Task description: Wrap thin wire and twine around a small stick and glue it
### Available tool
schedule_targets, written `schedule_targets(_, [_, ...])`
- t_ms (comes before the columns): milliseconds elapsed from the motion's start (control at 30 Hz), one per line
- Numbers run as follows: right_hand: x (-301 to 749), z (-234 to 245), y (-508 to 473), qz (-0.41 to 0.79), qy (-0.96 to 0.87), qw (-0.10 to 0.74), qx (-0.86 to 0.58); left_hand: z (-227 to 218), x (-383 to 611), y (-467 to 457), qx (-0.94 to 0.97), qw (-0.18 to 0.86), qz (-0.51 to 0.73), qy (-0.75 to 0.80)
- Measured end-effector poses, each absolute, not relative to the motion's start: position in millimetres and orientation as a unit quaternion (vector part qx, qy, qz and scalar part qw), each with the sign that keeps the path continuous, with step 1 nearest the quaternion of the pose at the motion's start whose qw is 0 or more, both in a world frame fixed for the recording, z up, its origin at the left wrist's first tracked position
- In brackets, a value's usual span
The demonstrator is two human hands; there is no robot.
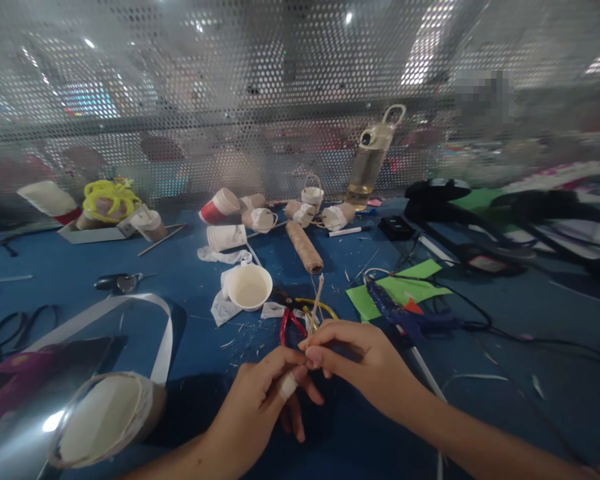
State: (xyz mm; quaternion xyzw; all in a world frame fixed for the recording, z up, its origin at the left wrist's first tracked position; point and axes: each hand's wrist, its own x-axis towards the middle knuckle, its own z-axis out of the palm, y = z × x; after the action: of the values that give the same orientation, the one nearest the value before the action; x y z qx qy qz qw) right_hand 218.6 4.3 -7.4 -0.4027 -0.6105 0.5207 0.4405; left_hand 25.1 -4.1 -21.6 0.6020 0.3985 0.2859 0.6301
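My left hand (265, 400) and my right hand (365, 360) meet fingertip to fingertip above the table's near middle. A short beige length of twine (319, 300) rises from the pinched fingers; its lower end is hidden by them. Thumb and index finger are closed on both hands, while the left hand's other fingers hang loosely below. A white bandage wraps the left thumb. Just beyond the hands lie pliers (290, 305) with red and yellow handles, partly covered. A white paper cup (250, 287) stands to their left, and a roll of twine (304, 248) lies farther back.
A blue glue gun (400, 313) and green paper (405, 290) lie at right, with a cable trailing off. Several twine-wrapped cups (300, 212) and a water bottle (370, 160) are by the perforated screen. A large wrapped cup (147, 407) stands near left.
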Motion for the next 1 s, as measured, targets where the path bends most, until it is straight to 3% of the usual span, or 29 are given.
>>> schedule_targets(600, [219.8,-7.7,9.6,0.683,-0.5,0.427,-0.318,-27.4,26.6,-0.1,0.453,0.807,0.306,0.224])
schedule_targets(1000, [218.2,-8.0,3.8,0.511,-0.615,0.437,-0.412,-18.8,23.3,-5.2,0.616,0.603,0.284,0.42])
